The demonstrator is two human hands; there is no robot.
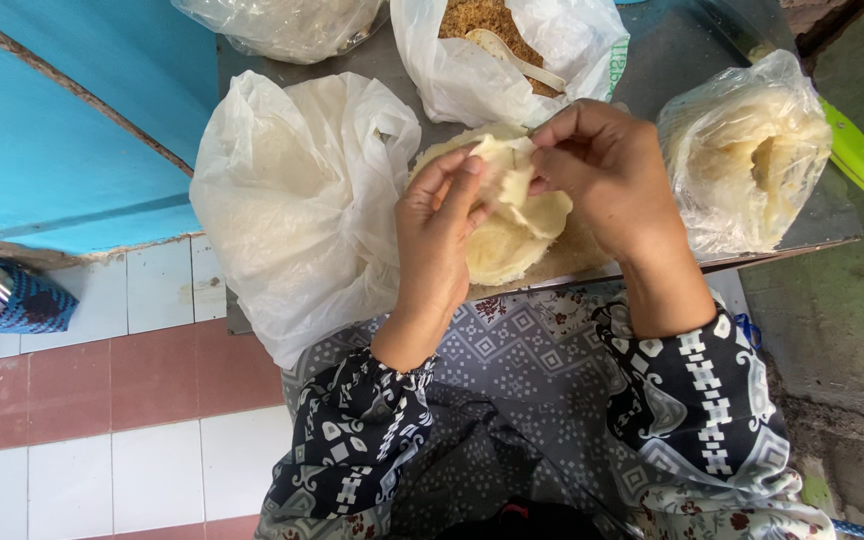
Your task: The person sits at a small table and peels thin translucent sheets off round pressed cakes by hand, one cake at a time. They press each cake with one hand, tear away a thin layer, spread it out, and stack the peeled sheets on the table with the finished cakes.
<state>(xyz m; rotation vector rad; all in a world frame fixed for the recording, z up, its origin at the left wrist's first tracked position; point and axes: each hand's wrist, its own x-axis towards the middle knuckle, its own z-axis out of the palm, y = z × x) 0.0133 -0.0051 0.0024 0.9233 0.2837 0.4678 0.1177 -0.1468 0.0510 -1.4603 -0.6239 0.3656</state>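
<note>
**Both hands pinching one thin pale sheet**

My left hand (439,232) and my right hand (604,172) are both closed on the same thin pale sheet (508,170), fingertips pinching its folded edge between them, just above the tabletop (672,50). Directly beneath my hands lies a stack of round pale sheets (507,240), flat on the metal surface. Left of my left hand slumps a large crumpled white plastic bag (297,200). Beyond my fingers sits an open bag of brown crumbs (482,20) with a pale spoon (522,58) lying in it. To the right of my right hand, a clear bag of pale wafers (747,150) rests near the tabletop edge, a green handle (855,152) behind it.
</note>
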